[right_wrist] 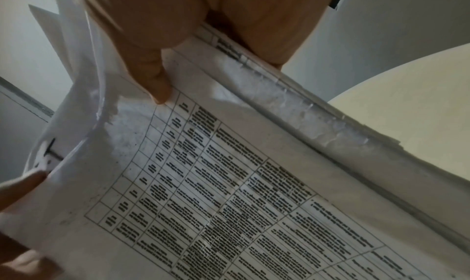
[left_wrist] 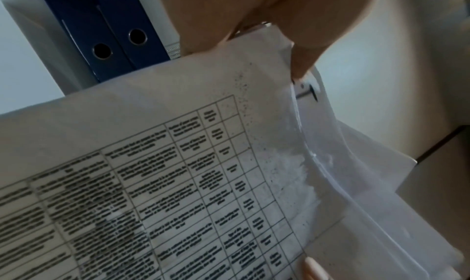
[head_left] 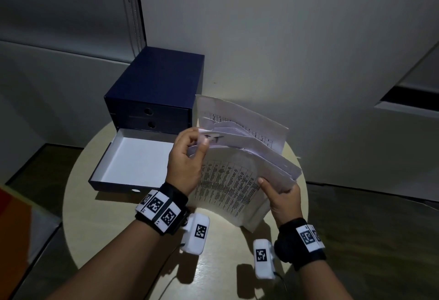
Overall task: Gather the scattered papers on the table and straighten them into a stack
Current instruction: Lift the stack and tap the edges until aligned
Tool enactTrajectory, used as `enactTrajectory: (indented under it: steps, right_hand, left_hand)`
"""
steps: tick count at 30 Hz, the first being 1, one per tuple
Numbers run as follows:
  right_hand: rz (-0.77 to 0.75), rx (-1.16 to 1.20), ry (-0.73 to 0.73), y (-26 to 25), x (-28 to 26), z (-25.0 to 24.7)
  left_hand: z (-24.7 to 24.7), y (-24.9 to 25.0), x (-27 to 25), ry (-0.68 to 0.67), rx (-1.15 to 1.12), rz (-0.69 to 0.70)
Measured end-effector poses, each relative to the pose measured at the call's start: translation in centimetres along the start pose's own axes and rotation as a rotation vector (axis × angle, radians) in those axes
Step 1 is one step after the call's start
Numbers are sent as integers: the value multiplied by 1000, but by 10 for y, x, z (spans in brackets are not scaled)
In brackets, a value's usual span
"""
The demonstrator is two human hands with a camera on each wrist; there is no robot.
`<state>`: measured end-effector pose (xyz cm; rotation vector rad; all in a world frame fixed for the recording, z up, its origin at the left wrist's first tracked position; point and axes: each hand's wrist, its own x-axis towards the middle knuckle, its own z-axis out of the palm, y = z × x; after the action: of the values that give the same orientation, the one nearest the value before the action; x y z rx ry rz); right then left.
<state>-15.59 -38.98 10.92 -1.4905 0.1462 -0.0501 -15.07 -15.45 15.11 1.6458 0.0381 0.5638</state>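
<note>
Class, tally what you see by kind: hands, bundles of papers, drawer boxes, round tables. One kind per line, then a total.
Hands: 2, left hand and right hand
Bundle of papers: 1
Drawer box: 1
Round table: 1
Total: 5

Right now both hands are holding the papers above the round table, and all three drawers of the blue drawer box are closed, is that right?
Not quite: the head view shows the bottom drawer pulled open; the rest holds.
</note>
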Motion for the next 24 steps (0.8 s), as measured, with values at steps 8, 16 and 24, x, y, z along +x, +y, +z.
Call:
enactTrajectory:
  steps: [8, 16, 24]
  right_hand:
    - [115, 66, -46, 8, 3, -4]
    - [170, 25, -35, 27, 8, -6]
    - [124, -18, -45, 33, 12, -11]
  left_hand:
    - [-8, -6, -2, -133, -336, -71]
    - [-24, -28, -3, -256, -125, 6]
    - [-27, -38, 5, -210, -251, -364]
